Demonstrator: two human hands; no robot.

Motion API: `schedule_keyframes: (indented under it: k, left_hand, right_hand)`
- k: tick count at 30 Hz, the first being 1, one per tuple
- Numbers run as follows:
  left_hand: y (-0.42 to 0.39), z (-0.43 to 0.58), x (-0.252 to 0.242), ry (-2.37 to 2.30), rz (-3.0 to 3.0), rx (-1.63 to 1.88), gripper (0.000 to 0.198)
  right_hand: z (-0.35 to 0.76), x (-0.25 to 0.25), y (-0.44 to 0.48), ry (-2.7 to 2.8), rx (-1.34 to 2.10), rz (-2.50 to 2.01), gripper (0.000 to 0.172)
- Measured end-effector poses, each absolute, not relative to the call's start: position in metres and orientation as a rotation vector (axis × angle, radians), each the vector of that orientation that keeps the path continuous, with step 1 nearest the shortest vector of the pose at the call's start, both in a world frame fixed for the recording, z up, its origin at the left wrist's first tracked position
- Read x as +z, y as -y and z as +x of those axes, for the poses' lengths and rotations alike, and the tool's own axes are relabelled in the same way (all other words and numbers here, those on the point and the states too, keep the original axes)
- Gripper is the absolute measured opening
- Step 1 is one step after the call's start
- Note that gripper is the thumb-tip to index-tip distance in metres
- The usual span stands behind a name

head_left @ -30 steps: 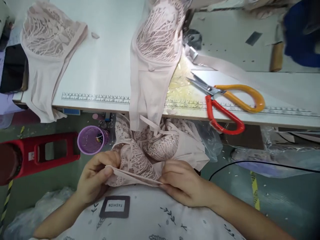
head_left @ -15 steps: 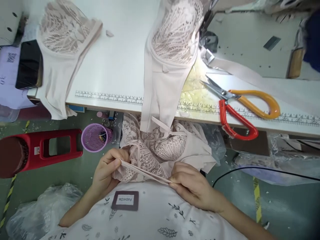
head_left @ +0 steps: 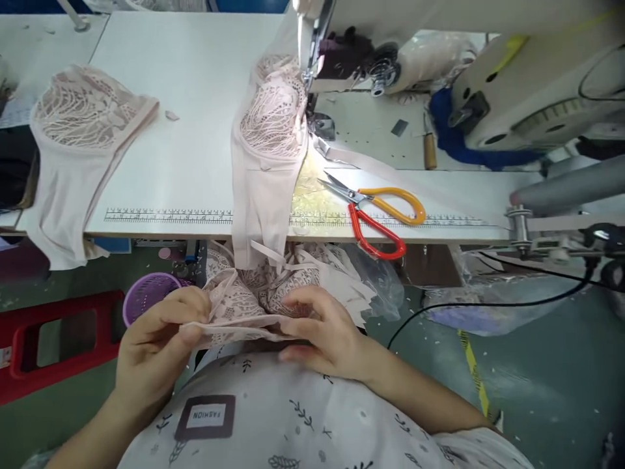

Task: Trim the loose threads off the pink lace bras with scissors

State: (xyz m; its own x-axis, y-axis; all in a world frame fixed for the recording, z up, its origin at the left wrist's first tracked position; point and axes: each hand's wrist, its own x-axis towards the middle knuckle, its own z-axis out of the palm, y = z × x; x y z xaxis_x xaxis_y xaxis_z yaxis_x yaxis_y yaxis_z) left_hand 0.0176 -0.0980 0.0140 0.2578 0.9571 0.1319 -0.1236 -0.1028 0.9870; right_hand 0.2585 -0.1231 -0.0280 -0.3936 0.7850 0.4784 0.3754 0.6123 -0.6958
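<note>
At the lap, my left hand [head_left: 163,332] pinches the narrow edge of a pale pink lace bra [head_left: 237,306] between thumb and fingers. My right hand [head_left: 325,335] has its fingers and thumb apart at the other end of that edge, the fingertips against the fabric. Part of the bra is hidden behind both hands. Another bra piece [head_left: 266,189] lies under the sewing machine's needle area and hangs over the table edge, touching more lace pieces below. Scissors [head_left: 359,195] with one orange and one red handle rest on the table to its right.
The sewing machine [head_left: 351,58] stands at the back right. A further bra piece [head_left: 78,130] drapes over the table's left side. A printed ruler [head_left: 170,216] runs along the front edge. Below are a purple basket [head_left: 149,293], a red stool [head_left: 58,332] and a black cable [head_left: 439,305].
The view has tilted up and shifted right, showing more of the sewing machine. My right hand has loosened its pinch and spread its fingers; my left still pinches the edge.
</note>
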Motion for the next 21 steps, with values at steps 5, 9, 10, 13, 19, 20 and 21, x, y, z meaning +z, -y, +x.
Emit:
schedule_keyframes:
  k: [5,9,10,13,19,20,21]
  left_hand:
    - [0.096,0.024,0.017,-0.905,1.341,1.174,0.011]
    - [0.095,0.024,0.021,-0.91,1.327,1.195,0.01]
    - [0.095,0.023,0.022,-0.911,1.325,1.198,0.01]
    - [0.095,0.021,0.024,-0.926,1.314,1.206,0.008]
    - [0.096,0.02,0.026,-0.932,1.334,1.232,0.007]
    - [0.096,0.02,0.027,-0.927,1.347,1.238,0.007]
    - [0.096,0.019,0.027,-0.918,1.366,1.239,0.008]
  right_hand:
    - [0.258,-0.028,0.128,2.069,0.658,-0.987,0.009]
    - [0.257,-0.023,0.126,1.932,0.693,-0.895,0.006]
    - [0.257,-0.021,0.126,1.895,0.727,-0.892,0.007]
    - [0.257,-0.017,0.127,1.823,0.819,-0.932,0.007]
    - [0.261,-0.013,0.126,1.812,0.795,-0.917,0.009]
    - [0.262,-0.012,0.126,1.816,0.79,-0.918,0.01]
    - [0.263,-0.011,0.126,1.821,0.785,-0.921,0.011]
